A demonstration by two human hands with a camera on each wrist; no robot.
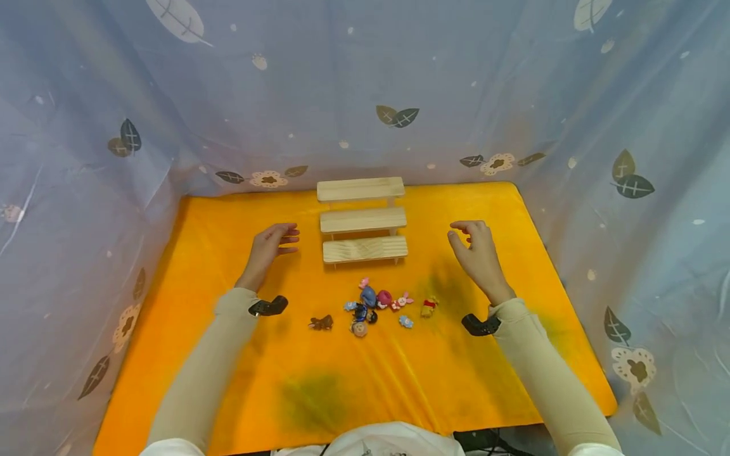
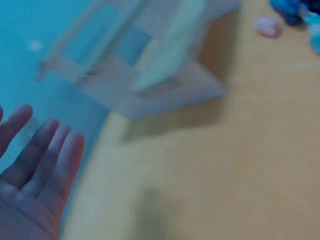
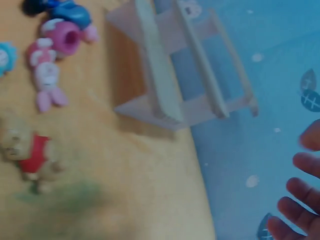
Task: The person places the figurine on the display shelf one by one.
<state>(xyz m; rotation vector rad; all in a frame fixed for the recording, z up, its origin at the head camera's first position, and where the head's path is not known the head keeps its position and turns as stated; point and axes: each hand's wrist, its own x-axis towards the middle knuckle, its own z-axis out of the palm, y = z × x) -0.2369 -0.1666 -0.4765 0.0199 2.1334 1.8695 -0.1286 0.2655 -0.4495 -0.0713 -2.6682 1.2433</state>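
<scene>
A three-tier wooden step shelf stands toward the back of the table. My left hand hovers to its left with fingers spread, touching nothing; the left wrist view shows the bare palm and fingers. To the right of the shelf my right hand is raised, fingers loosely bent and holding nothing. In front of the shelf lies a group of small toy figures: a yellow bear in a red top, a pink rabbit-eared figure, a brown figure and a light blue one, among several others.
An orange-yellow cloth covers the table. Pale blue curtains with leaf prints hang at the back and both sides. A dark wrist camera sits at the left cuff, another at the right.
</scene>
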